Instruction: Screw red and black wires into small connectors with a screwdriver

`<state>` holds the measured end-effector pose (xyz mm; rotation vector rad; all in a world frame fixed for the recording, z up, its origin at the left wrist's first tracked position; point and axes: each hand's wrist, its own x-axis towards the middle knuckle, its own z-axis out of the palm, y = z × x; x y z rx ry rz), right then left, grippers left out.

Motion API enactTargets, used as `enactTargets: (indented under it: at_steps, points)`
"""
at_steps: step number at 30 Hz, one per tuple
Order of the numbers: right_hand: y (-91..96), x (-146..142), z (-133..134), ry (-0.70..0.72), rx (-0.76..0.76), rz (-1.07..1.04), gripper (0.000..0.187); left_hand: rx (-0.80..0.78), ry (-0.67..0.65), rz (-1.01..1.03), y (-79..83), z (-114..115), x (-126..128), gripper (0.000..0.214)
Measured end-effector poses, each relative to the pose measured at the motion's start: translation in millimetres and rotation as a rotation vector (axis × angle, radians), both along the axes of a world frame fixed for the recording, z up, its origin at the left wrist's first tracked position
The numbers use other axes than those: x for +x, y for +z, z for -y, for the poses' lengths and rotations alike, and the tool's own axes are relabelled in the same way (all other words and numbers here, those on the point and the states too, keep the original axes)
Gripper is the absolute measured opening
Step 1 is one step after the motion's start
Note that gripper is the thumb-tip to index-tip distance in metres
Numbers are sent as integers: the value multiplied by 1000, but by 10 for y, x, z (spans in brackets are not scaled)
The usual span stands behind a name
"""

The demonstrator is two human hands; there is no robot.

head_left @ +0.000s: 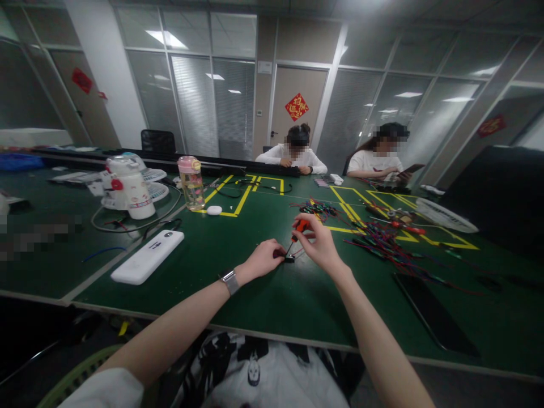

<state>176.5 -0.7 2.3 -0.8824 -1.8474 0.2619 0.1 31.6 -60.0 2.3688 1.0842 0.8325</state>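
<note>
In the head view my right hand (315,241) grips a small screwdriver (301,226) by its orange-red and black handle. The thin shaft slants down to a small dark part (289,258) with thin wires, lying on the green table (255,306). From the left, my left hand (264,259) pinches at the part's side, the fingers closed around its edge or its wires. What exactly sits between those fingertips is too small to tell. A metal-banded watch (230,281) is on my left wrist.
Bundles of red, blue and black wires (382,241) lie to the right, near a black tablet-like slab (433,311). On the left are a white box-like device (148,258), a white bottle (134,187) and a pink-lidded bottle (191,184). Two people sit across the table.
</note>
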Motion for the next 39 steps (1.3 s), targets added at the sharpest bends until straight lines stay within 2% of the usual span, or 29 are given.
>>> enactTargets:
  at_steps: [9, 14, 19, 23, 34, 39]
  points:
    - [42, -17, 14, -12, -51, -35, 31, 0, 0, -8, 12, 5, 6, 17]
    - [68, -23, -15, -23, -31, -109, 26, 7, -3, 8, -8, -3, 4, 16]
    - [71, -33, -58, 59, -87, -134, 38, 5, -3, -1, -18, -14, 4, 16]
    - [83, -40, -86, 93, -103, -122, 33, 6, -6, 4, -16, -17, 4, 16]
    - [27, 4, -119, -68, -59, -150, 34, 3, 18, 2, 12, 2, 16, 16]
    - [38, -28, -112, -79, -47, -146, 33, -37, 42, 39, 7, 4, 33, 16]
